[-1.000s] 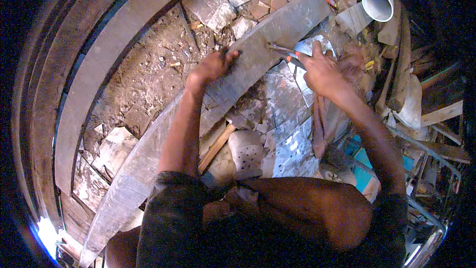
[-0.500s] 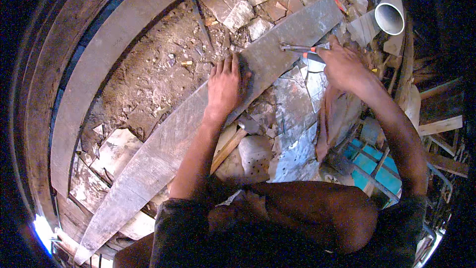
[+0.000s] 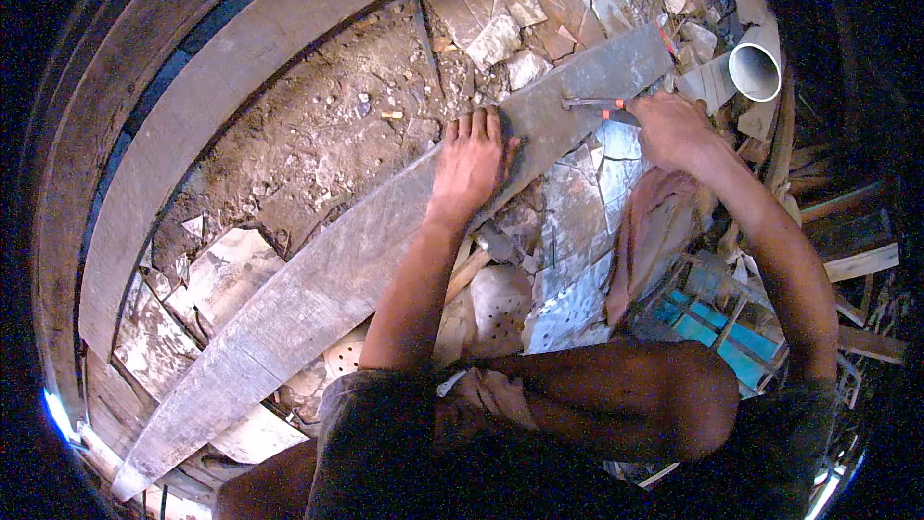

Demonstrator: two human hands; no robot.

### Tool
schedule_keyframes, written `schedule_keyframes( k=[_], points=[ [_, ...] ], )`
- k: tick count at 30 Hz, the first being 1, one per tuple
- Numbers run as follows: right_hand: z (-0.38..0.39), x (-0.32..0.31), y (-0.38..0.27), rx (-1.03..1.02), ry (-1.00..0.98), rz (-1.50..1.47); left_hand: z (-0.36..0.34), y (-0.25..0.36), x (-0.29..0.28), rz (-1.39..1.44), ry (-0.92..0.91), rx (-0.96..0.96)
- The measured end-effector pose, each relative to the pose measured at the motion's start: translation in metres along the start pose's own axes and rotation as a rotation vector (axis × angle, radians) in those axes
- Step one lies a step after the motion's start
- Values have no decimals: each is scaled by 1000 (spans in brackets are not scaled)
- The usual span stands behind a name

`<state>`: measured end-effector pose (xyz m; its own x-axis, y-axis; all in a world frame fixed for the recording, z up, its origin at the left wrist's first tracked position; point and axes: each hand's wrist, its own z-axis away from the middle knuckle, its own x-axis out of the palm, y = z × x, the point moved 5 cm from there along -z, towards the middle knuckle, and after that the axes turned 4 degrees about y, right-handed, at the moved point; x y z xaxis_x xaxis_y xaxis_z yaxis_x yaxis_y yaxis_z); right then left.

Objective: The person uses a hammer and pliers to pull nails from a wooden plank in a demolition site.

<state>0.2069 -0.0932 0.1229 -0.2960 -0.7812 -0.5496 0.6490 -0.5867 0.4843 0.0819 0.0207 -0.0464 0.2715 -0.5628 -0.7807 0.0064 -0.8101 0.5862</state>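
Note:
A long grey plank (image 3: 289, 274) runs slantwise from the lower left to the upper right, over rubble. My left hand (image 3: 472, 162) lies on its upper half, fingers stretched over the far edge. My right hand (image 3: 674, 132) is closed round the dark handles of pliers (image 3: 597, 103) with orange parts. Their metal jaws rest on the plank near its upper right end. I cannot make out whether anything is between the jaws.
Broken tiles (image 3: 496, 41) and loose soil (image 3: 327, 135) lie beyond the plank. A curved-looking board (image 3: 154, 169) borders the left. At the upper right is a white pipe (image 3: 755, 72). A brown cloth (image 3: 654, 226) and a turquoise crate-like thing (image 3: 717, 327) are near my right arm.
The whole view has shifted a little. My left hand appears slightly nearer the pliers, still on the plank. The pliers' jaws remain at the plank's upper part.

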Motion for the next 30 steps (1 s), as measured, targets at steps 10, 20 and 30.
schedule_keyframes(
  k=[10, 20, 30],
  points=[
    [0, -12, -7, -57, 196, -123, -1, -1, 1, 24, -40, -30],
    [-31, 9, 29, 47, -268, 33, -5, -3, -2, 82, -151, -71],
    [-22, 7, 27, -79, 366, 470, -2, -2, 4, 33, -117, -35]
  ],
)
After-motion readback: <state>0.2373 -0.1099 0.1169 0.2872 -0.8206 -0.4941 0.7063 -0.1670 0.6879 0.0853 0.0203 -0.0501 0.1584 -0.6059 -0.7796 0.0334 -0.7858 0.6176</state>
